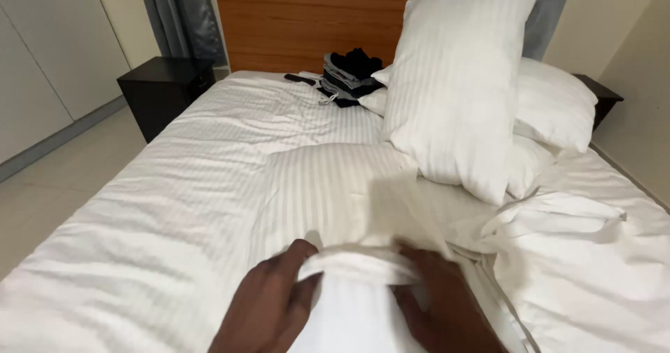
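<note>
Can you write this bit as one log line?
left hand: gripping white striped fabric pillowcase | right hand: gripping same | on: white bed

A wooden headboard (300,25) is set against cream walls, flanked by dark nightstands (164,91), grey curtains (178,18) and pale floor tiles (49,185).

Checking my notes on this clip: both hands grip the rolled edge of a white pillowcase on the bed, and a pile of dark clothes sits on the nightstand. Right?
Not quite. The head view shows the clothes on the bed by the headboard, not on the nightstand. Both hands, left and right, do grip the pillowcase.
</note>
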